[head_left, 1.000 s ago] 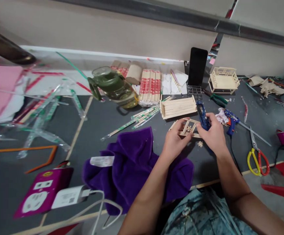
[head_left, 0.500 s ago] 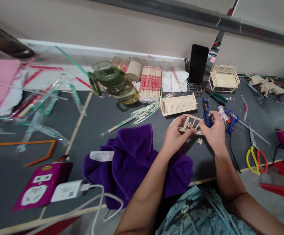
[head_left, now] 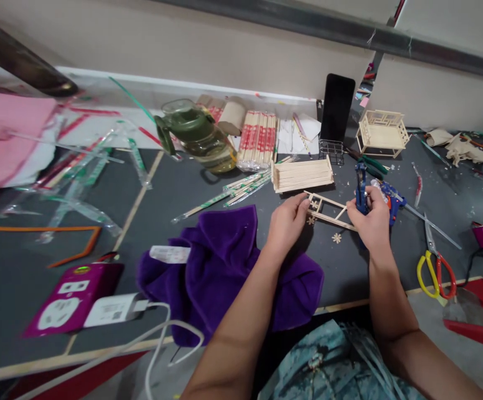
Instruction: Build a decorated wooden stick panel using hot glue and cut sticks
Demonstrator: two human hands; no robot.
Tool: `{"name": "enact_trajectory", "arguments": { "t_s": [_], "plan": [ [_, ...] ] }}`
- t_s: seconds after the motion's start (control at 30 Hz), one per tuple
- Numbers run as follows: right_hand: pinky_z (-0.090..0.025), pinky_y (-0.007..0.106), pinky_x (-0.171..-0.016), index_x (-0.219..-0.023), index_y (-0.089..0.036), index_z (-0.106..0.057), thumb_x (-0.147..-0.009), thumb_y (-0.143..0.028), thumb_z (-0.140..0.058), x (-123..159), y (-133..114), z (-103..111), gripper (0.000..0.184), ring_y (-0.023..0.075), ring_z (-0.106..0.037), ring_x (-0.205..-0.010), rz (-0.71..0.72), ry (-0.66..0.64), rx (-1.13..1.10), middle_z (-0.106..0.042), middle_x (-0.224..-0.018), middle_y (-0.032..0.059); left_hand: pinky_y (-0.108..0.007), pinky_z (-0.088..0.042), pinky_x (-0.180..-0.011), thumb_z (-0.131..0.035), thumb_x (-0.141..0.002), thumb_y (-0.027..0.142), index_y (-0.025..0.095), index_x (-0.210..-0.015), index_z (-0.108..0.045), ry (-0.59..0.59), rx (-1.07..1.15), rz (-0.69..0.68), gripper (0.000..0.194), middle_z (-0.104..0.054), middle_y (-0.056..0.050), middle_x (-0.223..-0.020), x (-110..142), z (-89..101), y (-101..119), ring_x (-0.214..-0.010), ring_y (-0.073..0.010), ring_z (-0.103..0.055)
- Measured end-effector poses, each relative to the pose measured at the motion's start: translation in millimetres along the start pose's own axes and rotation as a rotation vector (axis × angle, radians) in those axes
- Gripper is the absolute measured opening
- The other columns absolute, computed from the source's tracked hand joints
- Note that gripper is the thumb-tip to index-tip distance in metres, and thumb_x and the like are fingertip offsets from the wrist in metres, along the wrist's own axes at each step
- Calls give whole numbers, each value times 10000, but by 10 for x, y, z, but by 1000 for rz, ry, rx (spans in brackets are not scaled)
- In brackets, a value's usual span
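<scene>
From where I stand, the person's left hand [head_left: 285,225] has the left end of a small stick frame [head_left: 326,214] pinched between thumb and fingers, right of the picture's centre. The right hand [head_left: 368,219] is curled closed round a blue tool [head_left: 361,189] that stands up out of the fist, and its thumb side meets the frame's right end. The frame is slightly tilted, with thin crosspieces between its long sides. Just below it on the dark table [head_left: 225,191] lies a little star-shaped piece [head_left: 336,238], and another star-shaped piece [head_left: 311,220] sits close to the left fingertips.

Behind the hands I can see a wooden tray [head_left: 302,175] made of sticks, and beyond it a black phone [head_left: 338,108] propped upright by a wire rack [head_left: 331,151]. A miniature wooden bench [head_left: 383,133] stands towards the upper right. Near the right hand, partly hidden by it, is a blue glue gun [head_left: 395,200], with scissors [head_left: 431,255] with one yellow and one red handle farther right.

A crumpled purple cloth [head_left: 225,272] spreads across the lower middle, partly under the left forearm. Above it are wrapped sticks [head_left: 247,188], a green-lidded jug [head_left: 204,139] and a bundle of red-and-white packets [head_left: 258,139]. Over at the lower left, a white charger [head_left: 112,309] is plugged into a magenta power socket [head_left: 75,297]
</scene>
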State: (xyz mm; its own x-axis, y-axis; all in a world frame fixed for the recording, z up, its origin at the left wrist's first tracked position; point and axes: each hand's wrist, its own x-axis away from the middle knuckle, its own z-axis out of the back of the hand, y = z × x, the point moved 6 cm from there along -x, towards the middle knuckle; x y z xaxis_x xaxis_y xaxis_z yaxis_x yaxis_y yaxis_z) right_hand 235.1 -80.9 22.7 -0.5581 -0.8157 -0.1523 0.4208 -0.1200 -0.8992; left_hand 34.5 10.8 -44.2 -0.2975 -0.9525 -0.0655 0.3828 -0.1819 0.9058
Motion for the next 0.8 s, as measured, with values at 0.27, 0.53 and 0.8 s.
{"name": "enact_trajectory", "arguments": {
  "t_s": [0.27,0.53,0.8],
  "plan": [
    [-481,305,-669,-966,-263,-592,-775,-381,-725,40,-48,-69,262,143,-588,-665,-36,-43,-190,-639,-765,-53,-392,-544,-910,-583,-1030,413,218,-1054,-819,233,-248,-183,308,-829,-132,-1099,123,267,354,-1048,-308,-752],
    [-533,301,-687,-993,-265,-590,-818,-370,-718,163,-144,-210,241,159,-641,-698,7,-115,-206,-676,-798,-41,-313,-597,-746,-829,-877,359,239,-969,-843,-24,338,-206,152,-827,-54,-921,315,-51,639,-782,-204,-738],
    [-538,507,-1063,-1332,-205,-626,-881,-240,-642,259,-259,-50,453,321,-670,-1194,456,-289,304,-718,-1229,137,-262,-554,-697,-787,-899,216,228,-887,-859,109,486,-261,74,-791,-30,-791,246,136,626,-735,-165,-712]
  ]
}}
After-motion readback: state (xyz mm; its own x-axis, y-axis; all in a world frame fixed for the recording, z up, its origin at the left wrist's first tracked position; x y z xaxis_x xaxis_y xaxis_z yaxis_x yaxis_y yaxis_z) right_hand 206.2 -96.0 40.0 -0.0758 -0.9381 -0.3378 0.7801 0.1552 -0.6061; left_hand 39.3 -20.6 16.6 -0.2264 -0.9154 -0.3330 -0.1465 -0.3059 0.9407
